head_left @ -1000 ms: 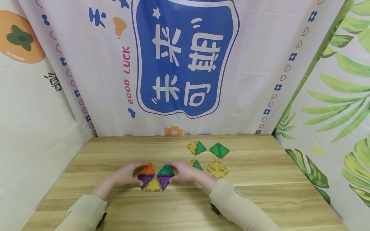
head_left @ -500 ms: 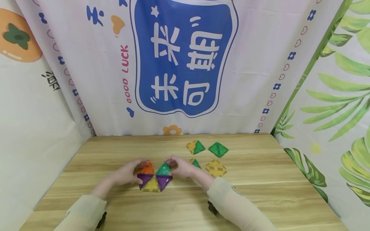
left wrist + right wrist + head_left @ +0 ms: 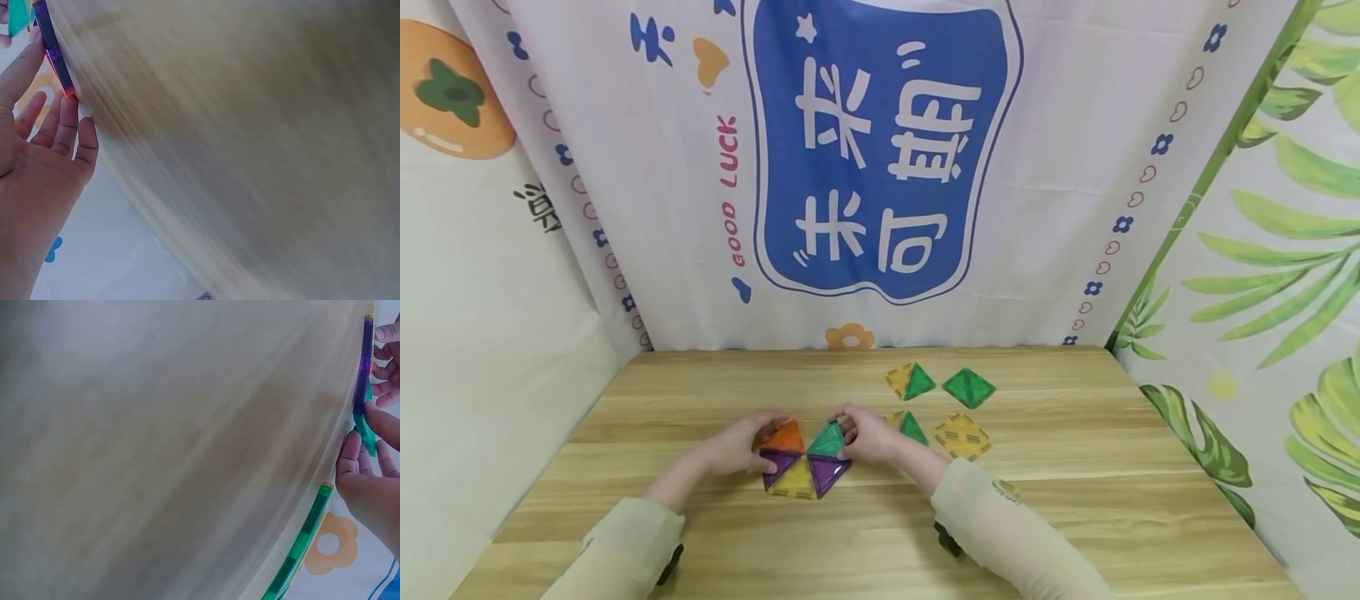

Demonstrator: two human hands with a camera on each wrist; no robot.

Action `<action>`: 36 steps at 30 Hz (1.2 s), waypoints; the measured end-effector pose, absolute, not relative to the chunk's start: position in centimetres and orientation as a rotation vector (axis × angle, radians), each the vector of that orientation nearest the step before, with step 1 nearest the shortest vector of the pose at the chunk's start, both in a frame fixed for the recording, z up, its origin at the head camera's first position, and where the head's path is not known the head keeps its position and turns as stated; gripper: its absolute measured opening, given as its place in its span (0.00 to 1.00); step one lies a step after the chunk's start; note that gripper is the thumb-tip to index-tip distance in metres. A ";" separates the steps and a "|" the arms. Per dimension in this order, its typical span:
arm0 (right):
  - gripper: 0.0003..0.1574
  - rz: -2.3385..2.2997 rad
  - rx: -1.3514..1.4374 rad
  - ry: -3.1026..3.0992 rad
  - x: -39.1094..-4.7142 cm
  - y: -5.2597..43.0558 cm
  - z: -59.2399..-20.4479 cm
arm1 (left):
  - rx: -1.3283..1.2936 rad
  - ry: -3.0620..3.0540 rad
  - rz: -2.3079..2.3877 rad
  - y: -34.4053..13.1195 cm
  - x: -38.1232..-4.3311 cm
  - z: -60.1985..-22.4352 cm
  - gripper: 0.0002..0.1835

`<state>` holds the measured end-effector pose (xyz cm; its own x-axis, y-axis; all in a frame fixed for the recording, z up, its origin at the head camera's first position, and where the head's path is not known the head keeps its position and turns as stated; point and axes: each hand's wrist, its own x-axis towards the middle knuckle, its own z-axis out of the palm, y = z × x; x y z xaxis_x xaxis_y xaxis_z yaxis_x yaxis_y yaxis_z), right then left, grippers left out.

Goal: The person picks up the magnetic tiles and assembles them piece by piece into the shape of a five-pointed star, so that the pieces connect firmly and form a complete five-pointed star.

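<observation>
Triangular magnetic tiles lie edge to edge in a fan on the table. It has an orange tile (image 3: 787, 437), a left purple tile (image 3: 777, 461), a yellow tile (image 3: 795, 480), a right purple tile (image 3: 829, 473) and a teal-green tile (image 3: 827, 439). A V-shaped gap parts the orange and green ones at the top. My left hand (image 3: 739, 446) grips the fan's left side, thumb on the purple tile and fingers at the orange tile's outer edge. My right hand (image 3: 874, 439) pinches the green tile, which looks tilted in the right wrist view.
Right of the fan lie a yellow-green tile pair (image 3: 919, 381), a green diamond (image 3: 969, 388), a yellow diamond (image 3: 962, 437) and another green tile (image 3: 913, 427) beside a yellow one. A yellow piece (image 3: 1009, 487) shows past the right sleeve. A printed curtain (image 3: 1037, 275) hangs behind the wooden table (image 3: 865, 550).
My right hand has shifted up along the green tile, its fingers now at that tile's outer edge. The gap between orange and green tiles has changed slightly. My left hand stays nearly in place.
</observation>
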<state>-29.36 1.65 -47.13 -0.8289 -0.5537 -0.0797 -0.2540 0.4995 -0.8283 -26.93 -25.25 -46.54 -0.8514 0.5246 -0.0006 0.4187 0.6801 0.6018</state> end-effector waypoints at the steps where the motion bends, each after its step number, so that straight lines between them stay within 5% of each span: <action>1: 0.37 -1.247 -0.686 2.409 -29.4 1.7 -47.2 | 0.771 2.726 0.900 -25.3 -26.9 -46.5 0.42; 6: 0.37 -1.252 -0.669 2.387 -29.5 2.0 -47.2 | 0.745 2.723 0.909 -25.1 -27.2 -46.4 0.40; 14: 0.17 -1.195 -0.680 2.400 -29.2 2.2 -46.8 | 0.688 2.660 0.941 -24.9 -27.6 -46.2 0.36; 36: 0.18 -1.125 -0.776 2.444 -28.6 2.3 -47.0 | 0.606 2.579 1.096 -24.8 -27.8 -46.5 0.26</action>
<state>-28.57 2.26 -46.98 -0.7930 -0.6044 -0.0761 -0.3353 0.5374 -0.7738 -27.78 -24.82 -46.55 -0.8747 0.4771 -0.0854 0.2696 0.6253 0.7323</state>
